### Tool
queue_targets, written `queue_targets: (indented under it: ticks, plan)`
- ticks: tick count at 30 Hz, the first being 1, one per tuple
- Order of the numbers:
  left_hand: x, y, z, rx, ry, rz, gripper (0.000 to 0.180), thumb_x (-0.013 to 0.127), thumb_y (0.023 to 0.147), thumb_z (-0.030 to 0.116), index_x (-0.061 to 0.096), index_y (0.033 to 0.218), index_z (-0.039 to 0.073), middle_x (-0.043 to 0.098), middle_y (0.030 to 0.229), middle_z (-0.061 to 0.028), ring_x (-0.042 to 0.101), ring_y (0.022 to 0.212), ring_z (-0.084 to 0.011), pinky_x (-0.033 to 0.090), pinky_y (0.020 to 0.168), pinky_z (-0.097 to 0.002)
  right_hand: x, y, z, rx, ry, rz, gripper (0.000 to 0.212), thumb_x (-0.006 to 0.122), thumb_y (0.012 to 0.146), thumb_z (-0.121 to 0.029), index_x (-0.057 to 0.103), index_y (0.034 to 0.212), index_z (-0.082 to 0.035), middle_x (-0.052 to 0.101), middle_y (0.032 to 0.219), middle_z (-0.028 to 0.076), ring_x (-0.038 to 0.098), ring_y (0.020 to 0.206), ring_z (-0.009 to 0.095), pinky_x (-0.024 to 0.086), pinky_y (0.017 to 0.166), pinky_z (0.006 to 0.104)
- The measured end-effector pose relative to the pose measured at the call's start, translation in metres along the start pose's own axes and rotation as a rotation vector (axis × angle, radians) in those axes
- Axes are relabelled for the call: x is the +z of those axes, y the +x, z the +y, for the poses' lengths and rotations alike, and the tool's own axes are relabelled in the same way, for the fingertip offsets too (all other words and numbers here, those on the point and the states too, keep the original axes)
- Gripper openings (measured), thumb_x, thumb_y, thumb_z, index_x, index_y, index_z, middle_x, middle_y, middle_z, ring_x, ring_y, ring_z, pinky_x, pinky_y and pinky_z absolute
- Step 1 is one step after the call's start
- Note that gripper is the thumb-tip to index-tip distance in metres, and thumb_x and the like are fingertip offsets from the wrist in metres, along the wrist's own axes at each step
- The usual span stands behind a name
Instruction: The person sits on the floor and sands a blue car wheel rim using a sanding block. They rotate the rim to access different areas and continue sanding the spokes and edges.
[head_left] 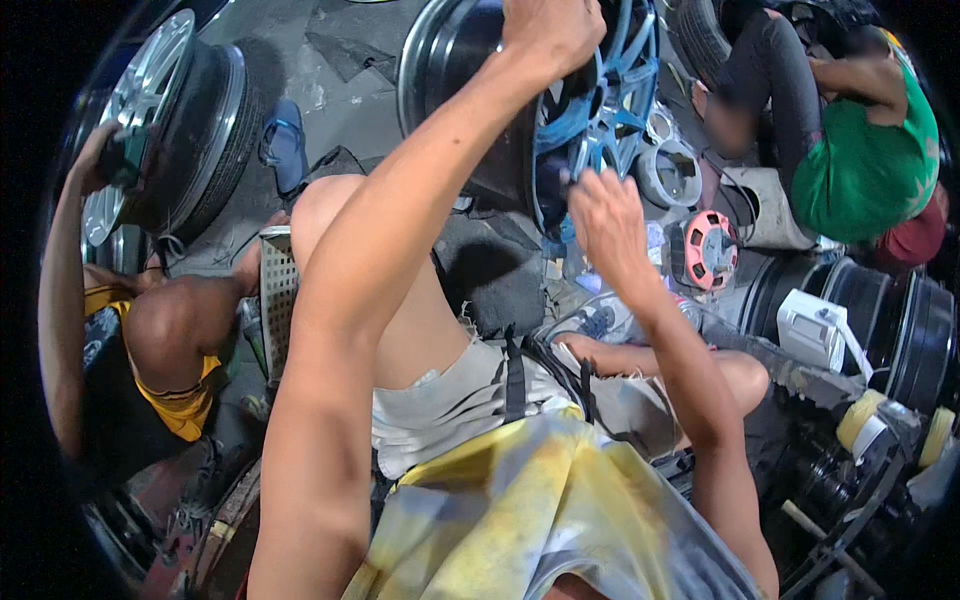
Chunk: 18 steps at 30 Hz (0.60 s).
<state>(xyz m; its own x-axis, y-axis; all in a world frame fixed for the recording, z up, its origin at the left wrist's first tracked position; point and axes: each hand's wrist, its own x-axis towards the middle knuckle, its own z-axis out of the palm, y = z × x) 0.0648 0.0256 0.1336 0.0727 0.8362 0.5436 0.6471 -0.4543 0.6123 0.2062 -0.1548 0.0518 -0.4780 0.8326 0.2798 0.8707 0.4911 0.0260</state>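
Observation:
A wheel rim (425,75) stands on edge before me, its barrel black and its spokes (620,125) blue. My left hand (550,35) reaches to its top, fingers curled over the rim and partly cut off by the picture's upper edge. At the lower part of the spoked face is my right hand (605,215), its fingers pinched together against the spokes. Something small and greyish shows by those fingertips, too unclear to name. My bent legs lie on either side below the rim.
On the left, another person's hand (98,160) holds a dark block against a tyred wheel (210,140). A blue slipper (285,145) lies nearby. To the right are a red cable reel (708,250), a person in green (860,185), a white box-shaped device (812,330) and several rims (895,320).

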Motion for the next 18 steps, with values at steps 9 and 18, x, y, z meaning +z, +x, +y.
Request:
queue_targets:
  ticks: [9, 18]
  plan:
    - [-0.003, 0.004, -0.008, -0.025, -0.012, 0.010, 0.022, 0.057, 0.093, 0.019, 0.070, 0.094, 0.001, 0.069, 0.095, -0.0279, 0.064, 0.095, -0.0486, 0.050, 0.086, -0.0576, -0.008, 0.002, -0.018, 0.154, -0.008, -0.060, 0.021, 0.064, 0.089, -0.013, 0.075, 0.105, -0.006, 0.066, 0.105, 0.008, 0.061, 0.094, 0.025, 0.045, 0.081, 0.0400]
    - [-0.002, 0.001, -0.006, 0.023, 0.015, 0.068, 0.023, 0.056, 0.094, 0.018, 0.069, 0.095, -0.001, 0.069, 0.096, -0.0277, 0.066, 0.096, -0.0477, 0.051, 0.086, -0.0571, -0.007, -0.007, -0.011, 0.152, 0.088, -0.054, 0.017, 0.067, 0.082, -0.007, 0.073, 0.098, -0.006, 0.064, 0.100, 0.009, 0.061, 0.093, 0.027, 0.046, 0.079, 0.0409]
